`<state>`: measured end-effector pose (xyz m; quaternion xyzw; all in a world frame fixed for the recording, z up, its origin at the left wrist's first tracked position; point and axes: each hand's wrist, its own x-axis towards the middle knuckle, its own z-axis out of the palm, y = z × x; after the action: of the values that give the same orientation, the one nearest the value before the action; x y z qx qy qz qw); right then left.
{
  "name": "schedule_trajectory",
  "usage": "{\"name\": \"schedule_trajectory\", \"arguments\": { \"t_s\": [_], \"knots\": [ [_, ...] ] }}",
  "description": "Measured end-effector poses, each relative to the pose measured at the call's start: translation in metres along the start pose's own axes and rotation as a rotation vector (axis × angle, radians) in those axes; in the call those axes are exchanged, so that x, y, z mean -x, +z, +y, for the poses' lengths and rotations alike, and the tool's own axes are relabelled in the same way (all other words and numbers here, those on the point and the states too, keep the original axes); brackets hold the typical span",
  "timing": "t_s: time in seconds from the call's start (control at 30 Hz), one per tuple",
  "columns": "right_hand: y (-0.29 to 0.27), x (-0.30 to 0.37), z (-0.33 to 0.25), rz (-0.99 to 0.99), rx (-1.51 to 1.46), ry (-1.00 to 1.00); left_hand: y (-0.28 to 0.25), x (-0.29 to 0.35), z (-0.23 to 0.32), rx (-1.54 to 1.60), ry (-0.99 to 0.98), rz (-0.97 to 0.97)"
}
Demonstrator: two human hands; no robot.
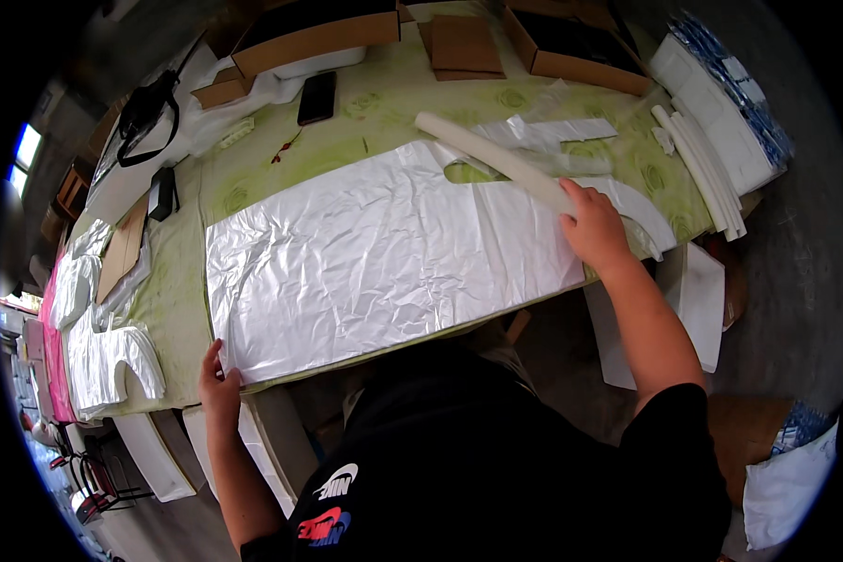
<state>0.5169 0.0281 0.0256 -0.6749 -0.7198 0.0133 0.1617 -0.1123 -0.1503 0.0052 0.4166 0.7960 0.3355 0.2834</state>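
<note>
A large white plastic vest-style bag (pixel 347 258) lies flat and wrinkled along the table's near edge, its cut-out handle end to the right. At its near left corner is my left hand (pixel 220 398), thumb and fingers closed on the bag's edge. My right hand (pixel 595 228) wraps round the near end of a long off-white tube (pixel 496 157). The tube slants across the bag's handle end, its far end pointing up and left. Beyond the tube, clear and white plastic strips (pixel 571 129) lie on the green patterned tablecloth (pixel 253 192).
A black phone (pixel 317 97) lies toward the back, near cardboard boxes (pixel 318 39). Several white tubes (pixel 701 173) rest at the right edge beside packed white stacks (pixel 712 112). More white bags (pixel 112 361) and a cardboard piece (pixel 122 248) are at the left.
</note>
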Motion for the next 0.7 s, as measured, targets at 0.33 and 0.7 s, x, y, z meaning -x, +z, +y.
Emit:
{"name": "schedule_trajectory", "arguments": {
  "t_s": [0.33,0.7],
  "knots": [
    [-0.018,0.104,-0.096,0.055,-0.559,-0.201,0.098,0.042,0.061,-0.162,0.766,0.196],
    [-0.008,0.118,-0.131,-0.236,-0.518,-0.049,0.141,0.050,0.103,-0.706,0.602,-0.161]
  ]
}}
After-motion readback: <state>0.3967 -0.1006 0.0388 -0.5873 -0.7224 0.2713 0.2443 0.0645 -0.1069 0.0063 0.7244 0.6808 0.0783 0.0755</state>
